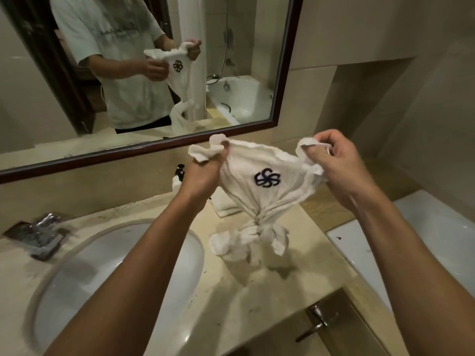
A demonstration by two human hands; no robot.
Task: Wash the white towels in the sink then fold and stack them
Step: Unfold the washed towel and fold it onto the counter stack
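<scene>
A white towel [259,199] with a dark blue flower-like emblem hangs in the air above the counter, right of the sink [123,265]. My left hand [203,176] grips its upper left corner. My right hand [339,160] pinches its upper right corner. The upper part is spread between my hands; the lower part is twisted into a knot-like bunch that touches or nearly touches the countertop [252,299]. Behind the held towel, a folded white towel [226,206] lies on the counter, mostly hidden.
A chrome tap [38,237] stands at the left of the oval basin. A dark-topped pump bottle [180,176] sits behind my left hand. A framed mirror [154,73] covers the wall. A white toilet cistern [421,247] stands to the right, its flush lever [316,322] on the counter's side.
</scene>
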